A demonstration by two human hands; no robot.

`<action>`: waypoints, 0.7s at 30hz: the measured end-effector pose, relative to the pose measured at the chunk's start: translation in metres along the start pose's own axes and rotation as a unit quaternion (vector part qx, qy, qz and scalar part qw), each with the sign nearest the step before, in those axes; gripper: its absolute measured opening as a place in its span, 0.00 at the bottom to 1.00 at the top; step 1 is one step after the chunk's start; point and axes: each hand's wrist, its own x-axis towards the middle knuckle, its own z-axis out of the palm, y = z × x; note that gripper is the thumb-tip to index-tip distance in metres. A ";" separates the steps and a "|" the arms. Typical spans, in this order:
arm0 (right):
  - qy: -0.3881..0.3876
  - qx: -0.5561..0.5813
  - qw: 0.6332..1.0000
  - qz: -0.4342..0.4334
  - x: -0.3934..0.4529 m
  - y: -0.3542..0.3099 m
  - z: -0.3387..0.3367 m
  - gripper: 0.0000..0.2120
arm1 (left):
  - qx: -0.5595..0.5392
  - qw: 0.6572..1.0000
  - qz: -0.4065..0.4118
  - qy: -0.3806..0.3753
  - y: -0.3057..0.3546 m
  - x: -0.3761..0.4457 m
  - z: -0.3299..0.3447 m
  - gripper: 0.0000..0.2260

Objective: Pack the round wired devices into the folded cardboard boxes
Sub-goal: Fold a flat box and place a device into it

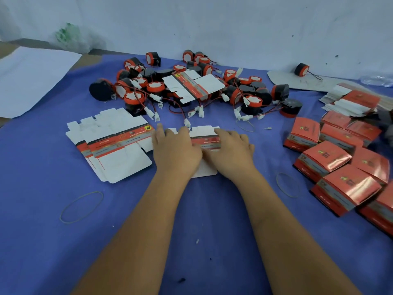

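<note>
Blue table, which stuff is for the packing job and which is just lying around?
For the job: pile of round red-and-black wired devices; flat white-and-red cardboard box blank under both hands; stack of unfolded blanks; closed red boxes.

Lying about: rubber bands; white paper sheet.

The cloth (42,209) over the work surface was a deep blue-violet. The round wired devices (191,90) heaped on it were black with orange-red rims and white faces, trailing red and black wires to white plugs. The flat cartons (110,145) showed plain white card crossed by a red and grey printed band bearing a yellow emblem. The folded boxes (340,167) were glossy red with grey and black edges. The wall (212,24) was pale bluish-white, smudged green at one spot.
</note>
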 end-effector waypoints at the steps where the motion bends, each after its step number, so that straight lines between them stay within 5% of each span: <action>1: 0.000 0.030 1.000 0.006 0.001 0.002 -0.001 0.30 | -0.026 0.999 0.018 0.017 0.002 0.000 0.000 0.22; 4: 0.019 0.216 0.975 0.046 0.006 0.010 -0.005 0.29 | -0.230 0.968 0.036 0.093 0.003 0.006 -0.007 0.23; 7: 0.116 0.359 0.925 0.040 0.007 0.013 -0.015 0.31 | -0.508 0.857 -0.009 0.086 0.005 0.007 -0.022 0.30; 9: 0.191 0.333 0.923 -0.010 0.005 0.011 -0.022 0.30 | -0.567 0.820 0.010 0.076 0.008 0.003 -0.029 0.27; 13: 0.248 0.344 0.904 -0.059 -0.002 0.002 -0.026 0.17 | -0.601 0.786 0.135 0.051 0.019 -0.011 -0.037 0.23; 17: 0.149 0.578 0.802 -0.011 -0.006 -0.002 -0.034 0.16 | -0.449 0.838 0.266 0.162 0.035 -0.024 -0.030 0.24; 21: 0.078 0.703 0.705 0.057 -0.005 0.007 -0.044 0.10 | -0.318 0.837 0.399 0.198 0.041 -0.030 -0.013 0.21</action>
